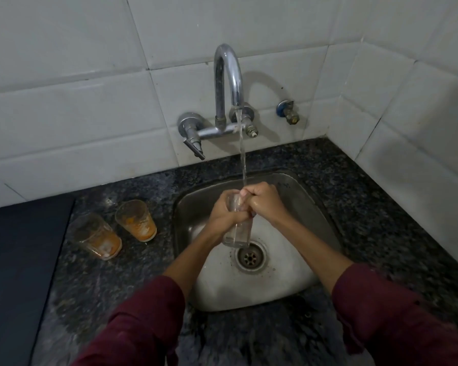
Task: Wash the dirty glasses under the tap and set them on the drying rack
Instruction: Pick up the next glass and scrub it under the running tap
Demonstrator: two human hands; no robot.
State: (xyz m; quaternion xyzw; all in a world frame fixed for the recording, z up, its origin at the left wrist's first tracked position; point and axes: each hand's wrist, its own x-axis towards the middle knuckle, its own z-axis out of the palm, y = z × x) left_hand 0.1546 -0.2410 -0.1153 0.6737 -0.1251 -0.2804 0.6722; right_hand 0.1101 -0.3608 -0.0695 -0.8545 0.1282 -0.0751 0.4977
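Dark speckled granite worktop [354, 196] runs along a white tiled wall [77, 109], which turns a corner at the right. Flat black panel [13, 273] lies on the worktop's left edge. Steel sink [296, 273] is set into the worktop right of centre, drain [250, 257] near the middle of the basin. Chrome gooseneck tap [226, 83] is mounted on the wall above the sink's back edge, water stream [242, 154] running from the spout down onto the hands. Small brass valve [288, 112] sits on the wall right of the tap. Both forearms in maroon sleeves [397, 320] reach in from the near edge. Clear glass [236, 233] is held over the basin, just above and left of the drain, roughly upright, mouth up under the stream. Left hand [221, 213] is wrapped round the glass's side. Right hand [265, 200] is closed tight at the rim, fingers curled; can't tell if they go inside. Two dirty glasses with orange residue stand on the worktop left of the sink, close together: left dirty glass [95, 236] nearer the black panel, right dirty glass [136, 220] nearer the sink's left edge and a bit further back.
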